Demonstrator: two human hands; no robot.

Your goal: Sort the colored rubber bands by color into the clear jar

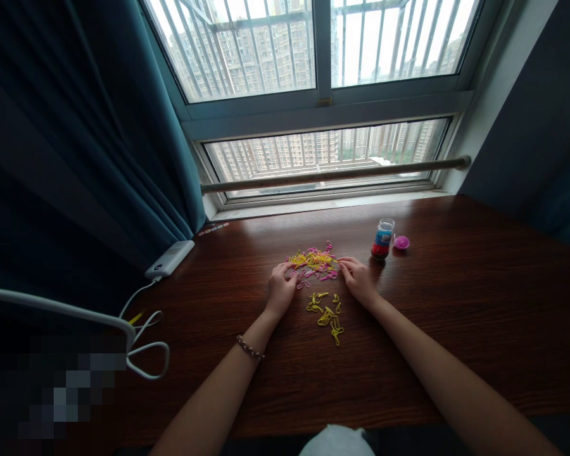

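Observation:
A mixed pile of small pink and yellow looped bands (pixel 316 261) lies on the table, with my hands on either side of it. My left hand (pixel 280 290) rests at the pile's left edge, fingers curved and thumb held apart. At the right edge is my right hand (pixel 357 278), its thumb and fingertips close together; whatever is between them is too small to make out. Nearer to me lies a loose group of yellow looped bands (pixel 327 315), apart from the mixed pile.
A clear jar with a blue and red label (pixel 382 239) stands right of the pile beside a pink lid (pixel 401 242). At the left are a white power strip (pixel 170 259) and a looped white cable (pixel 147 345). The dark wooden table (pixel 475 285) meets a barred window.

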